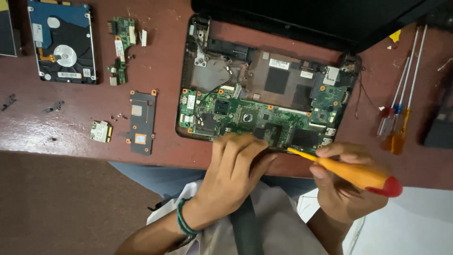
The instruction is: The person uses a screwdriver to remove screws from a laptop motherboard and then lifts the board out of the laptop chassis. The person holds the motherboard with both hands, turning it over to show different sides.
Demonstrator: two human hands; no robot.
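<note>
From the head camera, the left hand (236, 163) lies with fingers pressed together, flat on the near edge of the opened black plastic laptop base (264, 94), touching its glossy green circuit board (245, 115). The right hand (344, 182) pinches a translucent orange-handled screwdriver with a red cap (351, 172) (its tip at the board's front edge). A boxy metal hard drive (62, 41) lies well apart on the reddish-brown tabletop (56, 127).

Repair workshop: opened laptop (264, 99), loose boards (121, 47), screwdrivers (398, 113) on table (47, 127).
</note>
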